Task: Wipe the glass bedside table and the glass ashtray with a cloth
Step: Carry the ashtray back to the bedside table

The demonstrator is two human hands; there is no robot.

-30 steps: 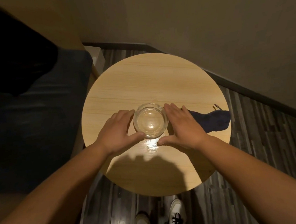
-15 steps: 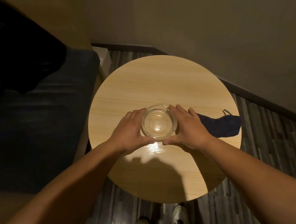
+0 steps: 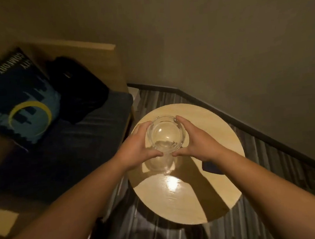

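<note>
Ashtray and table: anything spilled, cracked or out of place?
Nothing spilled or visibly cracked. Both hands, left and right, hold the glass ashtray above the round table. The dark cloth lies idle near the right edge, mostly hidden by the forearm.

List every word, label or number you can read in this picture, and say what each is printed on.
"COMFORT INN": pale capitals, upside down in this view, along the edge of the dark cushion on the seat at left.
"...ITY": cut-off fragment of a second line, same cushion; the rest is unreadable.
Nothing else bears any text.
</note>
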